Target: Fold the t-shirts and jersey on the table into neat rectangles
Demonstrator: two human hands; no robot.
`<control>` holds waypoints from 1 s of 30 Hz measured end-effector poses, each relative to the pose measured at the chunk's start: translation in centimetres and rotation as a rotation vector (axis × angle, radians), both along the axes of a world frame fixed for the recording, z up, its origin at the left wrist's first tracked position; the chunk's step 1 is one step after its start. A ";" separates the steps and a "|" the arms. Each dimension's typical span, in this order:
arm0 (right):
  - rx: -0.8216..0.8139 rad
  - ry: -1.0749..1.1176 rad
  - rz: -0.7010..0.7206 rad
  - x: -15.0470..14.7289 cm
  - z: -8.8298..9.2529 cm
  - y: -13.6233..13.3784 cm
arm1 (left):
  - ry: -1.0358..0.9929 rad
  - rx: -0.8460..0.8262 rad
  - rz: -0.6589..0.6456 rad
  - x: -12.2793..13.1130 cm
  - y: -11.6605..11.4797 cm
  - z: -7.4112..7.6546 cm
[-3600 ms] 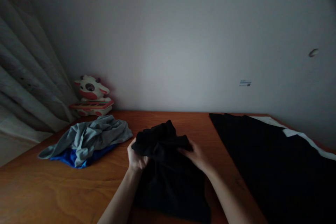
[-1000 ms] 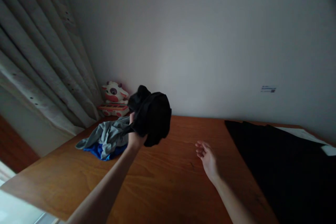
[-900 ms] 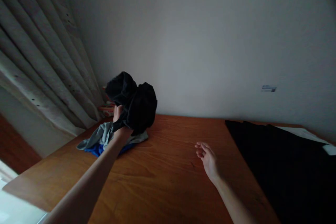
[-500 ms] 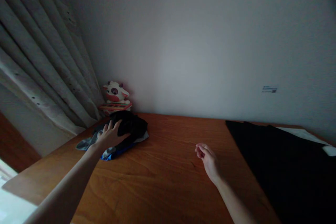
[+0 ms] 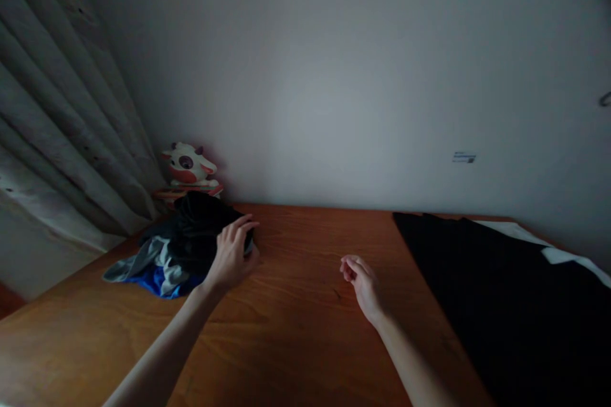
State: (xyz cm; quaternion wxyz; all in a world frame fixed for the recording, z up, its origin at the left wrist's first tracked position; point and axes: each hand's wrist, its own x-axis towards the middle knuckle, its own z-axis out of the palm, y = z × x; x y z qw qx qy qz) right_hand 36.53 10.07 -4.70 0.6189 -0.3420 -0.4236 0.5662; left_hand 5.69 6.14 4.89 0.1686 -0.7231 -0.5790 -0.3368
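My left hand (image 5: 233,253) is open, its fingers apart, at the right side of a crumpled pile of clothes. On top of that pile lies black cloth (image 5: 203,229); grey cloth (image 5: 167,264) and shiny blue cloth (image 5: 151,280) show below it. The hand covers part of the pile's right edge, and I cannot tell whether it touches the cloth. Over the middle of the wooden table (image 5: 286,331), my right hand (image 5: 361,286) has its fingers curled in, with nothing seen in them.
A large black cloth (image 5: 501,292) lies flat on the right, with white cloth (image 5: 508,229) showing along its far edge. Behind the pile stands a cow-shaped toy (image 5: 188,165). A curtain (image 5: 71,108) hangs at the left; the wall (image 5: 324,76) rises behind the table.
My left hand has moved right, from over the black cloth to the pile's right side. The right hand stays curled. The view has turned slightly right.
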 end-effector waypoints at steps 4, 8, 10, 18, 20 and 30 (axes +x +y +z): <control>0.010 0.015 -0.012 0.0 0.1 0.1 | -0.024 -0.257 -0.301 6.6 1.9 -3.6; 0.007 0.045 -0.082 -0.3 0.1 0.3 | -0.114 -0.336 -0.317 12.6 3.1 -6.8; -0.008 0.065 -0.132 -0.3 0.1 0.7 | -0.138 -0.355 -0.304 14.3 3.3 -7.8; -0.217 0.561 -0.410 6.6 1.1 3.6 | -0.154 -0.289 -0.467 13.9 3.9 -9.2; -0.162 0.627 -0.497 9.4 1.1 3.8 | -0.146 -0.269 -0.466 13.8 4.1 -9.4; 0.043 0.368 -0.716 15.1 -0.4 4.0 | -0.101 -0.303 -0.457 13.6 4.5 -9.9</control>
